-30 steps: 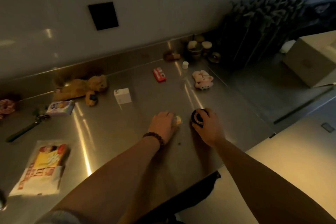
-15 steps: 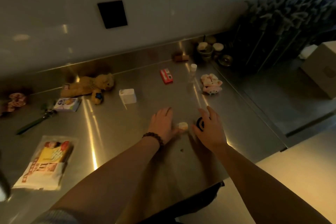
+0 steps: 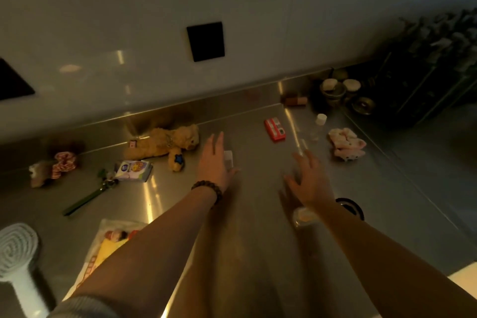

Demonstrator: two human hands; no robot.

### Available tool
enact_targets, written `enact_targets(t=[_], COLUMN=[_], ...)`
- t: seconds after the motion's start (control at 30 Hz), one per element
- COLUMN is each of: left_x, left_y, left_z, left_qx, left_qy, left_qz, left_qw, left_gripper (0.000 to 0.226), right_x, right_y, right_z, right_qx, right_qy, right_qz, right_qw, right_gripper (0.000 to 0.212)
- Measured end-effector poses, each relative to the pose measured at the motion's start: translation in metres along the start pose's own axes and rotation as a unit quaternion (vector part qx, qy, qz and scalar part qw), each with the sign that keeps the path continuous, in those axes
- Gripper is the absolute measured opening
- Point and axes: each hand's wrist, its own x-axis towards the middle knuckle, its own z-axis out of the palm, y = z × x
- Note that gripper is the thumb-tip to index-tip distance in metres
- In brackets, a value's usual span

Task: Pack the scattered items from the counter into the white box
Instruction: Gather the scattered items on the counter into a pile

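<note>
Items lie scattered on the steel counter (image 3: 258, 253): I see my left hand (image 3: 214, 162), fingers straight and holding nothing, over a small white carton (image 3: 228, 159) beside the teddy bear (image 3: 165, 143). My right hand (image 3: 308, 181) is spread, empty, ahead of a small jar (image 3: 302, 216) and black tape roll (image 3: 352, 208). A red box (image 3: 275, 128) lies farther back.

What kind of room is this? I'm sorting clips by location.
Probably a kitchen or a similar work area: a long stainless steel counter with a raised back edge runs below a smooth white wall, and small bowls and jars are grouped in the far corner.
</note>
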Motion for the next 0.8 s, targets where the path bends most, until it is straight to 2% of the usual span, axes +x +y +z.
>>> enact_targets(t=[0.1, 0.23, 0.27, 0.37, 0.53, 0.6, 0.7, 0.8], left_x=[0.015, 0.030, 0.033, 0.039, 0.038, 0.033, 0.022, 0.008], left_y=[-0.001, 0.002, 0.007, 0.032, 0.083, 0.098, 0.120, 0.141], left_z=[0.006, 0.009, 0.010, 0.016, 0.034, 0.041, 0.047, 0.051], left_qx=[-0.049, -0.027, -0.029, -0.035, -0.059, -0.060, -0.075, -0.073], left_qy=[-0.053, -0.061, -0.067, -0.074, -0.074, -0.076, -0.073, -0.062], left_qz=[-0.011, 0.007, 0.008, 0.009, 0.028, 0.021, 0.000, 0.008], left_qw=[0.997, 0.998, 0.997, 0.997, 0.995, 0.995, 0.994, 0.995], left_gripper=[0.089, 0.037, 0.033, 0.038, 0.043, 0.041, 0.044, 0.047], right_x=[0.011, 0.036, 0.043, 0.068, 0.118, 0.133, 0.143, 0.132], right_y=[0.002, 0.014, 0.019, 0.041, 0.070, 0.074, 0.076, 0.079], right_z=[-0.001, -0.016, -0.022, -0.045, -0.069, -0.069, -0.067, -0.068], right_qx=[-0.014, -0.019, -0.003, 0.046, 0.079, 0.099, 0.056, 0.056], right_qy=[0.022, 0.037, 0.058, 0.118, 0.046, 0.010, -0.038, -0.034], right_qz=[-0.010, 0.009, 0.019, 0.044, 0.016, -0.014, -0.040, -0.089], right_qw=[1.000, 0.999, 0.998, 0.991, 0.996, 0.995, 0.997, 0.994], right_gripper=[0.066, 0.067, 0.068, 0.074, 0.087, 0.076, 0.040, 0.031])
